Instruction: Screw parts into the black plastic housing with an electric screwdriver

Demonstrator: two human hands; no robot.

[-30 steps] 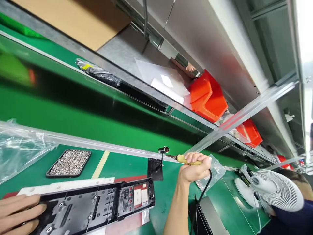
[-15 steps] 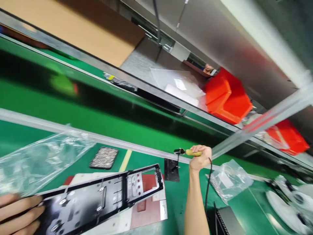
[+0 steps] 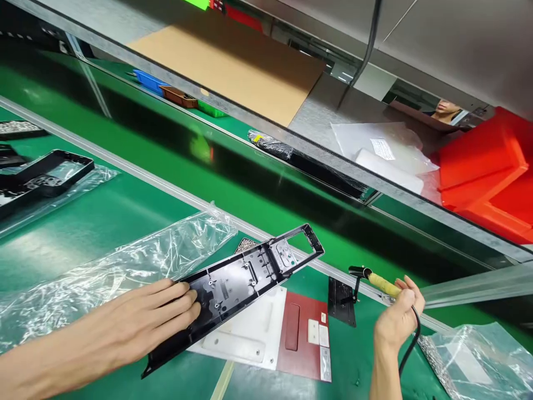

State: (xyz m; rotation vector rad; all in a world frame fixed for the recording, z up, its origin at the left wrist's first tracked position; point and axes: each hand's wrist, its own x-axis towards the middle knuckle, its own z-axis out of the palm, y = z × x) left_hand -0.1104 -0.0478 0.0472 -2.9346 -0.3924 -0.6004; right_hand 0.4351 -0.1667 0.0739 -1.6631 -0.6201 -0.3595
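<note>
My left hand (image 3: 162,311) grips a long black plastic housing (image 3: 233,283) by its near end, fingers inside the shell and the thumb hidden. The housing is tilted, with a rectangular opening at its far end, and it covers part of a white and red fixture plate (image 3: 306,311). To the right, my right hand (image 3: 400,314) is closed around the rear of a yellow-handled soldering iron (image 3: 385,284). The iron's front end sits in the dark tube of a small holder (image 3: 360,272) on a black base plate (image 3: 341,300). A black cord (image 3: 411,339) trails from the handle.
Clear plastic bags lie at left (image 3: 125,261) and right (image 3: 483,355). Another black housing (image 3: 45,180) rests at far left. A shelf edge (image 3: 266,125) crosses above the bench, carrying cardboard (image 3: 233,66) and red bins (image 3: 483,161). Beyond the shelf, a person (image 3: 445,110) is partly visible.
The view has swung left. My left hand has shifted the housing leftward relative to the fixture, uncovering its red part. My right hand stays on the soldering iron at the holder.
</note>
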